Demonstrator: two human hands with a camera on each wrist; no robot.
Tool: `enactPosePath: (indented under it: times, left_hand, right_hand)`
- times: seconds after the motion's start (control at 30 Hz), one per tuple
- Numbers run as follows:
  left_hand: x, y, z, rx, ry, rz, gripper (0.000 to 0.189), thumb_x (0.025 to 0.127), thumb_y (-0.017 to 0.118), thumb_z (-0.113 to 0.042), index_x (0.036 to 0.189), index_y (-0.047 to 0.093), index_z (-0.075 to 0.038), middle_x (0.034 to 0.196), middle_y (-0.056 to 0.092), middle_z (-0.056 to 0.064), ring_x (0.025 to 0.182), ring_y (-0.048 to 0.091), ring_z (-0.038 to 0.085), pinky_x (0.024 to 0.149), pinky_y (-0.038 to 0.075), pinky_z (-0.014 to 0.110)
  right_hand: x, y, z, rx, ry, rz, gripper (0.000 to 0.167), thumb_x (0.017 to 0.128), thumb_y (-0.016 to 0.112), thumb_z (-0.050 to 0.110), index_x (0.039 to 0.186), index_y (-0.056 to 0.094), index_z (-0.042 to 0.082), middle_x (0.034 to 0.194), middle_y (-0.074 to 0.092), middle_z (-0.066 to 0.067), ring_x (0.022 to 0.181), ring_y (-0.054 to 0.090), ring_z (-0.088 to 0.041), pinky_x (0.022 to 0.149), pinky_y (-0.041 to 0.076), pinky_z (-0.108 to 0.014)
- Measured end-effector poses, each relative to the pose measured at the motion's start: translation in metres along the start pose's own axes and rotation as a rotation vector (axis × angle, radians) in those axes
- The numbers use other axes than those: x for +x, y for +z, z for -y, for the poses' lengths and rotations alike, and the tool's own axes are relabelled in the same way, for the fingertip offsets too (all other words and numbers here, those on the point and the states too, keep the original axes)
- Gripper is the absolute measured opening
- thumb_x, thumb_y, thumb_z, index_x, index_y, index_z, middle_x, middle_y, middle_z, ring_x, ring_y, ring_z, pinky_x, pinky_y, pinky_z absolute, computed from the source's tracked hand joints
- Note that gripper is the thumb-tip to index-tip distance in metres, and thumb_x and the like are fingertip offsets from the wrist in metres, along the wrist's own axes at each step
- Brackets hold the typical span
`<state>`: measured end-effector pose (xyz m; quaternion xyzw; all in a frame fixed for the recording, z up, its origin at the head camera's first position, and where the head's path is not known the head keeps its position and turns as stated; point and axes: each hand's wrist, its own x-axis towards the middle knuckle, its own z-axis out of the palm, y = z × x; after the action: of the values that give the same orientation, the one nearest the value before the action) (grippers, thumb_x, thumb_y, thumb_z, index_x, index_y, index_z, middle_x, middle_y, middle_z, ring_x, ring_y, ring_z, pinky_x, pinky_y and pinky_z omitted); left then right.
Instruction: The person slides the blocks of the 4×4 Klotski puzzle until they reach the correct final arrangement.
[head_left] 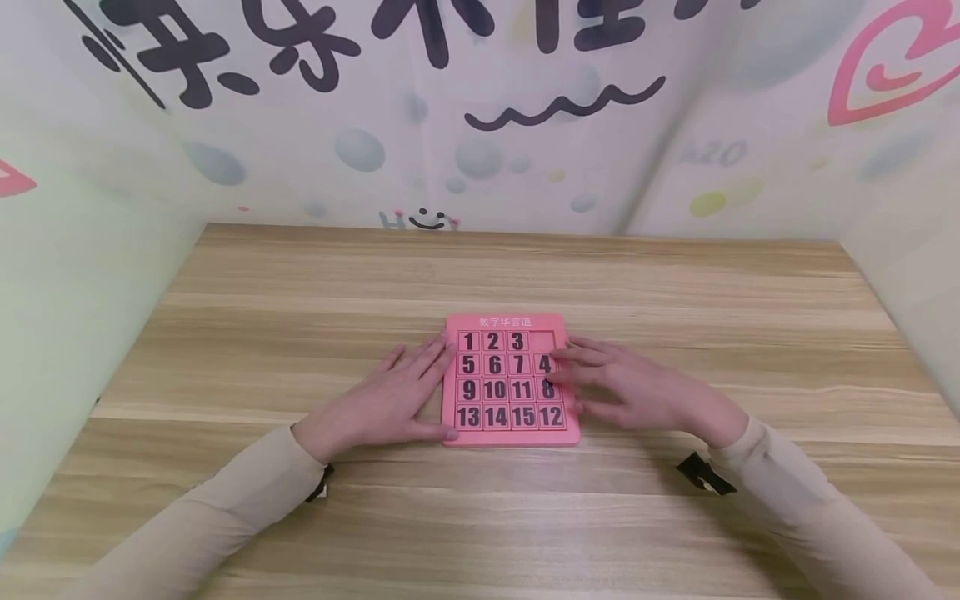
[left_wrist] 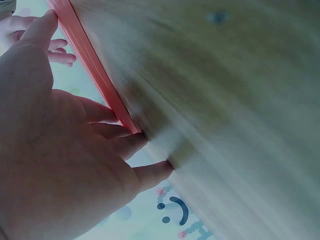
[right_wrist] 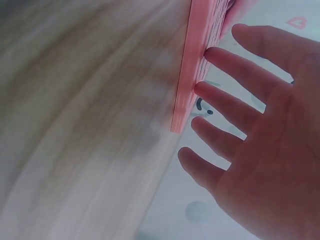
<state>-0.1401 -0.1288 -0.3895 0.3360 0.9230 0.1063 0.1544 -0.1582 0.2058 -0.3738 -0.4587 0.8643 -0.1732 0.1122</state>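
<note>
A pink sliding number puzzle (head_left: 510, 439) lies flat on the table, its numbered tiles set in four columns. The top row reads 1, 2, 3, then a square of bare pink base at the right end. Below that square, the right column runs 4, 8, 12. My left hand (head_left: 382, 404) rests along the puzzle's left edge, thumb near the lower corner, fingers extended toward the upper one. With fingers stretched out, my right hand (head_left: 648, 392) reaches over the right edge, fingertips at the 4 tile (head_left: 545, 364) and the 8 tile (head_left: 548, 390). In the right wrist view, two fingertips meet the puzzle's side (right_wrist: 189, 75).
The wood-grain table (head_left: 510, 517) extends around the puzzle on all sides. Behind it stands a white backdrop (head_left: 300, 158) with black characters, bubbles and a smiley. Pale walls close off the left and right. Black straps (head_left: 705, 473) show near both cuffs.
</note>
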Motion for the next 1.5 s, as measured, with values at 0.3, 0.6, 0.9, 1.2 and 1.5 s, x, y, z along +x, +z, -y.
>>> enactPosePath:
  times: [0.3,0.6,0.9,1.2,1.5]
  left_hand:
    - [0.000,-0.001,-0.001,-0.003,0.001,0.004,0.104,0.086,0.056,-0.065,0.153,0.013,0.002,0.159,0.002,0.019,0.145,0.006,0.032,0.114,0.008,0.057]
    - [0.000,-0.001,-0.001,-0.001,0.003,0.003,0.104,0.086,0.056,-0.065,0.153,0.013,0.002,0.159,0.001,0.019,0.145,0.005,0.032,0.114,0.008,0.057]
    - [0.000,-0.001,-0.001,-0.004,-0.003,0.007,0.104,0.086,0.056,-0.065,0.153,0.013,0.002,0.159,0.001,0.019,0.145,0.005,0.032,0.114,0.007,0.056]
    - [0.000,-0.001,-0.001,-0.005,-0.003,0.010,0.104,0.086,0.056,-0.066,0.153,0.013,0.002,0.159,0.000,0.018,0.145,0.005,0.031,0.114,0.007,0.056]
    - [0.000,-0.001,-0.001,-0.007,-0.004,0.011,0.103,0.086,0.056,-0.065,0.152,0.014,0.003,0.159,0.001,0.019,0.145,0.005,0.031,0.114,0.007,0.056]
  right_hand:
    - [-0.003,0.001,-0.002,0.019,0.000,-0.009,0.047,0.095,0.060,0.023,0.137,0.053,0.002,0.144,0.042,-0.021,0.136,0.030,-0.044,0.111,0.022,-0.058]
    - [-0.004,0.002,-0.008,0.029,0.018,-0.005,0.047,0.096,0.059,0.023,0.139,0.052,0.004,0.147,0.039,-0.018,0.138,0.027,-0.043,0.112,0.020,-0.056]
    - [-0.001,0.002,-0.012,0.026,0.050,0.000,0.049,0.096,0.059,0.021,0.142,0.048,0.005,0.149,0.037,-0.018,0.139,0.024,-0.042,0.113,0.018,-0.055]
    - [0.003,0.001,-0.017,-0.018,0.068,0.000,0.053,0.096,0.059,0.022,0.144,0.044,0.004,0.151,0.034,-0.018,0.139,0.022,-0.043,0.113,0.017,-0.056]
    - [0.005,0.001,-0.019,-0.028,0.102,0.018,0.058,0.095,0.061,0.023,0.147,0.040,0.005,0.153,0.031,-0.015,0.140,0.020,-0.042,0.113,0.018,-0.056]
